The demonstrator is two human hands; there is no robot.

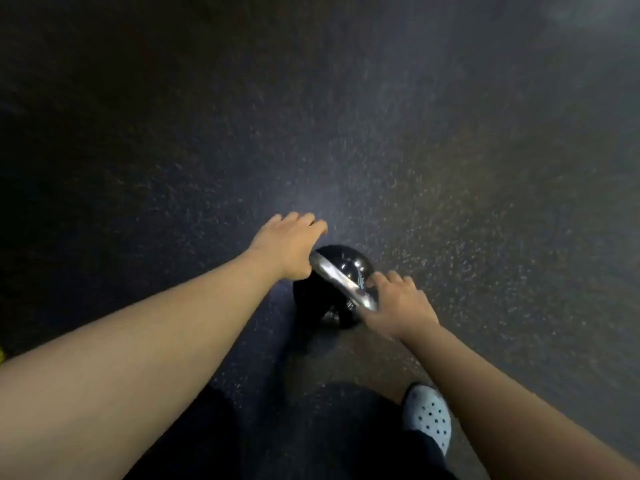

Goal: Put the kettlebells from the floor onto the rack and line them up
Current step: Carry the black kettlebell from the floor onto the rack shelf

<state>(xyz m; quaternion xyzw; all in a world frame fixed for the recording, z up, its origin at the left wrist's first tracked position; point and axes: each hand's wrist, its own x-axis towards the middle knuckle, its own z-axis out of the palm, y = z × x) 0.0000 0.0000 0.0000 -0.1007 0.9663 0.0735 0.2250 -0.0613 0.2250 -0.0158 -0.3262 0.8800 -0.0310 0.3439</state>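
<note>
Low over the dark speckled floor (450, 168), a black kettlebell (341, 268) with a silver handle (337, 277) sits between both hands. From the head view, the left hand (289, 245) and right hand (398, 303) each grasp one end of that handle. A white perforated clog (429, 415) shows near the right forearm.

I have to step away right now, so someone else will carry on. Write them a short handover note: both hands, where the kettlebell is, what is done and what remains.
Left hand: at the far end of the silver handle, fingers spread forward; no full grip is visible.
Right hand: on the near end of the handle, fingers over it.
Kettlebell: black, over the dark speckled floor, just ahead of a white clog. Blur hides whether it is lifted.
Done: none visibly racked; the rack is out of view.
Left: carry this one to the rack, set it down, fetch any others, line them up.
</note>
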